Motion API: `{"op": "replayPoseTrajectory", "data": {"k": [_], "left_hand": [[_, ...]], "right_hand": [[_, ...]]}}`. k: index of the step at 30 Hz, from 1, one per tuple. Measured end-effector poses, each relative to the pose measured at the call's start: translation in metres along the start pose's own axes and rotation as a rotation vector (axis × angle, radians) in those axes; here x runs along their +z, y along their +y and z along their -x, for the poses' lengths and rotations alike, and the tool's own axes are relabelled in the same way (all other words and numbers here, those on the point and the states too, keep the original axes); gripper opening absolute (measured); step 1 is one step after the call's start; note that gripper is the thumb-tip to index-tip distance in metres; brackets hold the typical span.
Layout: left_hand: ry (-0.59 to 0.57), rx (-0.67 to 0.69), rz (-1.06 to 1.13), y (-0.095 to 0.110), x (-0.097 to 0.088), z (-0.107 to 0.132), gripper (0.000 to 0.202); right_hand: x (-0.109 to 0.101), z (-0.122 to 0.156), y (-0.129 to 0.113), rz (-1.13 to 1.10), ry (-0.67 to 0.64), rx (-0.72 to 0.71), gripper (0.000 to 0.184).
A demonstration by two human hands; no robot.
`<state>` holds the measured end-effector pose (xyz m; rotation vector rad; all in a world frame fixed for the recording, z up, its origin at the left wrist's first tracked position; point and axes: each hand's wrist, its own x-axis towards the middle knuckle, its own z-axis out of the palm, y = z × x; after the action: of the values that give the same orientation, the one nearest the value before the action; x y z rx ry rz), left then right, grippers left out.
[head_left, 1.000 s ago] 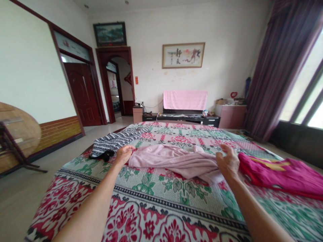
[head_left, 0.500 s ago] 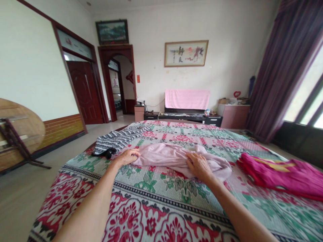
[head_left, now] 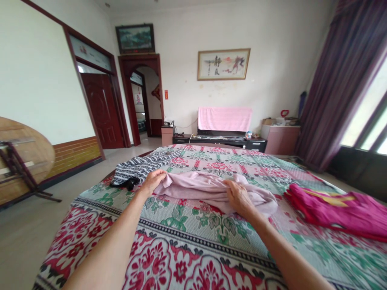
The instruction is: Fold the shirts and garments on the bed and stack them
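Observation:
A pale pink garment [head_left: 193, 187] lies in a long, loosely folded strip on the patterned bedspread [head_left: 181, 217]. Its exact kind cannot be made out. At its left end my left hand [head_left: 155, 181] is closed, pinching a corner that is lifted a little off the bed. My right hand [head_left: 238, 195] rests on the right part of the cloth, thumb and fingers closed on a fold of it. Beyond that hand, the garment's right end lies bunched on the bedspread.
A black-and-white striped garment [head_left: 142, 165] lies left of the pink cloth, with a small black item [head_left: 132, 183] beside it. Folded magenta clothes [head_left: 341, 209] lie at the right. Past the bed stand a low black cabinet [head_left: 256, 145] and a television under a pink towel [head_left: 225, 119].
My left hand has risen slightly and now lifts the garment's left corner. My right hand has closed on a fold with little shift in place.

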<state>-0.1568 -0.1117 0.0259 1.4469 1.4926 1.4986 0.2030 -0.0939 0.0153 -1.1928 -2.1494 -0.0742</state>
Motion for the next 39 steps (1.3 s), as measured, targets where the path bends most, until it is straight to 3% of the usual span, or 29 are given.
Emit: {"op": "replayPoseTrajectory", "data": {"k": [4,9,14,18,21,23,25,28,31,39], "left_hand": [[-0.006,-0.004,0.125,0.009,0.002,0.000,0.026],[-0.114,-0.041,0.187,0.008,0.001,0.003,0.019],[-0.131,-0.069,0.148,0.001,-0.001,0.004,0.018],[0.017,-0.017,-0.212,0.003,0.002,0.002,0.018],[0.107,0.196,-0.541,0.012,0.008,0.002,0.018],[0.044,0.346,-0.613,0.020,0.016,0.005,0.019],[-0.082,0.408,-0.624,0.028,0.026,0.010,0.019],[-0.300,0.381,-0.652,0.036,0.041,0.018,0.020],[-0.437,0.381,-0.730,0.037,0.050,0.023,0.020],[-0.442,0.387,-0.843,0.037,0.056,0.031,0.021]], "right_hand": [[0.006,0.003,0.000,0.148,-0.055,0.017,0.036],[0.002,0.003,0.000,0.105,-0.048,0.002,0.024],[0.000,0.003,0.000,0.065,-0.018,0.009,0.022],[0.003,0.003,0.001,0.075,-0.025,0.016,0.022],[0.004,0.003,0.000,0.110,-0.045,0.026,0.022],[0.004,0.003,0.000,0.127,-0.058,0.027,0.023],[0.004,0.003,0.000,0.136,-0.063,0.025,0.023],[0.003,0.004,-0.001,0.145,-0.069,0.026,0.023],[0.003,0.004,-0.001,0.149,-0.073,0.026,0.024],[0.003,0.004,-0.001,0.153,-0.077,0.028,0.024]]}}
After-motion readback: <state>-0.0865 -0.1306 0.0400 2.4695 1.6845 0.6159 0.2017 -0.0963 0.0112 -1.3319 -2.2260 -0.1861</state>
